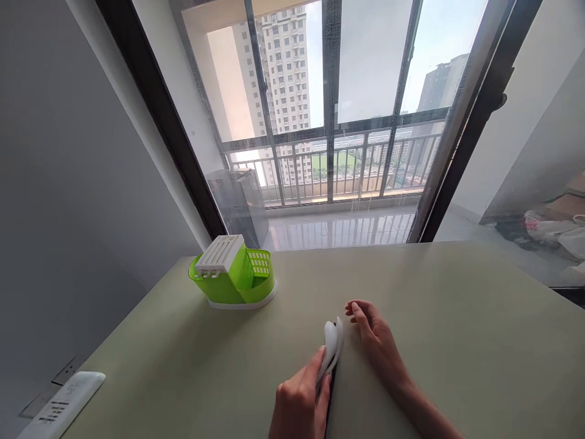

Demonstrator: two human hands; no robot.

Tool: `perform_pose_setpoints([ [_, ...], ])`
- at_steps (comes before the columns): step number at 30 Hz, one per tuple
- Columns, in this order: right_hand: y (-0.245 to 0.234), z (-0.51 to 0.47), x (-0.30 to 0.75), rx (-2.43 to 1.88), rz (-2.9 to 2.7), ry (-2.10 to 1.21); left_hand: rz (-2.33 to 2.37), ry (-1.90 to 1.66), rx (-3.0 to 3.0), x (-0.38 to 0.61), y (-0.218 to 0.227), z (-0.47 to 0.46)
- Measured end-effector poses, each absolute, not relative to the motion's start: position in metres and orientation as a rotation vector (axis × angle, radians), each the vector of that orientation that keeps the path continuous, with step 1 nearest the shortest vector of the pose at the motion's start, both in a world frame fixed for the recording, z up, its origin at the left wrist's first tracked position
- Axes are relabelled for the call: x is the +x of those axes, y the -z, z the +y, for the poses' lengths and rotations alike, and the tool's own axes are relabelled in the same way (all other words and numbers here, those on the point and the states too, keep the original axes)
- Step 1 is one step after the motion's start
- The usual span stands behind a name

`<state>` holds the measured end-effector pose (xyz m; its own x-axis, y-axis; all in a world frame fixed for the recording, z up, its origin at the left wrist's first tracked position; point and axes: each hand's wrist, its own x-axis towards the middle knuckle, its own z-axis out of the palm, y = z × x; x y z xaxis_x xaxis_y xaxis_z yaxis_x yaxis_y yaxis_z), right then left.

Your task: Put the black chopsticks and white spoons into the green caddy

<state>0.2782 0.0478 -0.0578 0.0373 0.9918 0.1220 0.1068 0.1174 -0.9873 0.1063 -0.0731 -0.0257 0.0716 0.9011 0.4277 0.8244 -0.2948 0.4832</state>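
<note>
My left hand [301, 396] is closed around the handles of white spoons [329, 336]. Their rounded bowls point away from me and lie one against another; at least two show. A thin dark strip [332, 390] runs along beside them under the fingers, and its kind is unclear. Just to the right of the spoon tips, my right hand [372, 326] hovers over the table with loosely bent fingers, thumb apart, and nothing visible in it. Farther back on the left stands a green cutlery holder [235, 280] with a slotted white top and a basket-like side compartment.
Both hands are above a pale green table [183, 378]. At its left edge lies a white power strip or similar long device [68, 405] with dark markings. Beyond the far edge is a glass door with dark frames [470, 140], and a grey wall rises at left.
</note>
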Motion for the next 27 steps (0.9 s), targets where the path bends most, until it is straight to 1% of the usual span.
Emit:
perform_pose_setpoints([
  [5,0.063,0.061,0.29,-1.19,-1.22,-1.02,1.703,-1.05,2.241,0.135,0.049,-0.068],
  [8,0.063,0.06,0.289,-1.166,-1.278,-1.065,1.716,-1.036,2.254,0.14,0.044,-0.064],
  [12,0.061,0.056,0.285,-1.13,-1.355,-1.128,1.708,-0.892,2.272,0.146,0.033,-0.061],
  [14,0.06,0.055,0.285,-1.114,-1.392,-1.125,1.745,-0.892,2.252,0.151,0.038,-0.06],
  [18,0.058,0.054,0.284,-1.066,-1.565,-1.093,1.83,-0.931,2.216,0.162,0.064,-0.058],
  [21,0.056,0.053,0.283,-1.012,-1.591,-1.103,1.859,-0.904,2.241,0.167,0.078,-0.058],
  [24,0.055,0.053,0.283,-1.037,-1.586,-1.126,1.939,-0.848,2.276,0.17,0.08,-0.059],
  [27,0.056,0.055,0.286,-1.047,-1.621,-1.152,2.021,-0.778,2.288,0.172,0.072,-0.061],
])
